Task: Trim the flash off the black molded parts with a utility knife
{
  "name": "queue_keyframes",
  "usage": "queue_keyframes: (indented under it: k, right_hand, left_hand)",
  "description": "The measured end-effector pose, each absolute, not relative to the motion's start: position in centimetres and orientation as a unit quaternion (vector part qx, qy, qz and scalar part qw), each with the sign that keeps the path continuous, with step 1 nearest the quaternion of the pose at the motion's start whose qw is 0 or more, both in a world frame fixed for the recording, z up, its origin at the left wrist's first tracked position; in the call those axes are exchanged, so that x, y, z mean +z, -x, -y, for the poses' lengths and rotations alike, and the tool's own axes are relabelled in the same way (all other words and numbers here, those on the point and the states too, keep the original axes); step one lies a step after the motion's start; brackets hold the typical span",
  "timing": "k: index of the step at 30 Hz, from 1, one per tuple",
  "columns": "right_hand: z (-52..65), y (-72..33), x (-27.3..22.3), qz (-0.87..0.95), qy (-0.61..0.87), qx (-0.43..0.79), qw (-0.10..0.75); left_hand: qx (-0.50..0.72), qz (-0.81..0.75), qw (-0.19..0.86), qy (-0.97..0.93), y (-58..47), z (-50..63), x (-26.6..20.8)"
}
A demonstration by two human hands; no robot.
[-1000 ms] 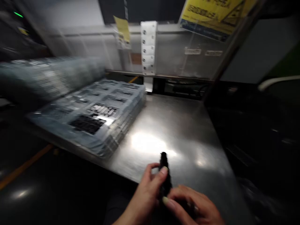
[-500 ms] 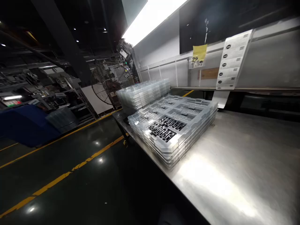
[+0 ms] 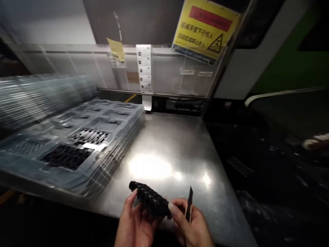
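We are looking into a dim workroom, where a grey panel [image 3: 166, 77] is standing behind the far edge of the metal bench [image 3: 180, 137]. The bench is reflecting bright light, its right edge running toward us from the far right corner. Along its left side, 2 stacks of clear trays are sitting: an outer tray stack [image 3: 43, 99] and an inner tray stack [image 3: 122, 130], whose top tray is bearing dark pieces [image 3: 67, 156] in 2 compartments toward the front edge. On the panel, a yellow sign [image 3: 203, 31] is hanging beside a label strip [image 3: 145, 70].

Over the front edge, our left hand [image 3: 138, 223] and right hand [image 3: 194, 223] are meeting at 1 black ribbed part [image 3: 151, 200], which they are keeping above the bench. Its long axis is slanting from a far left end to a near right end. The left hand is clasping most of its length; the right thumb is touching the near right end. The right hand is also gripping a dark blade [image 3: 189, 201], its tip pointing toward the far edge, just right of the part and apart from it. We cannot tell what the right hand's hidden fingers are touching.
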State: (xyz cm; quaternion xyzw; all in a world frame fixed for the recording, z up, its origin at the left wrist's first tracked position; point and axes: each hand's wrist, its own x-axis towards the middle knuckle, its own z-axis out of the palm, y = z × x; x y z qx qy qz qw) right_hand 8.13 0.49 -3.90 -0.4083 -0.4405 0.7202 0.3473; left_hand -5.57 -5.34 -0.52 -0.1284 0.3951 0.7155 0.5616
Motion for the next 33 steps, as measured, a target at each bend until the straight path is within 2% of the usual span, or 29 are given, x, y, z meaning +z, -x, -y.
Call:
queue_keyframes:
  k: [3,8,13,18,21,27,33]
  right_hand:
    - [-0.9,-7.4,-3.9,0.384,0.361,0.776,0.347]
    - [-0.3,-7.0,-3.3,0.313,0.297,0.811,0.395]
    - [-0.3,-6.6,-2.9,0.250,0.307,0.818,0.417]
    - [-0.5,-7.0,-3.0,0.136,0.362,0.839,0.384]
    - [-0.5,-7.5,-2.8,0.177,0.394,0.819,0.378]
    - [-0.5,-9.4,-3.3,0.375,0.444,0.729,0.362]
    - [-0.7,-11.4,-2.4,0.441,0.392,0.749,0.302]
  left_hand:
    - [0.715,-0.398,0.560,0.128,5.1,5.2,0.3]
    - [0.710,-0.432,0.544,0.116,4.7,4.6,0.3]
    - [0.703,-0.451,0.534,0.135,4.4,4.4,-0.7]
    - [0.732,-0.433,0.516,0.103,3.9,4.8,-0.4]
    - [0.752,-0.423,0.500,0.076,3.9,5.1,0.0]
    - [0.745,-0.460,0.484,0.012,4.2,5.6,0.4]
    - [0.687,-0.526,0.499,-0.049,3.8,5.6,0.3]
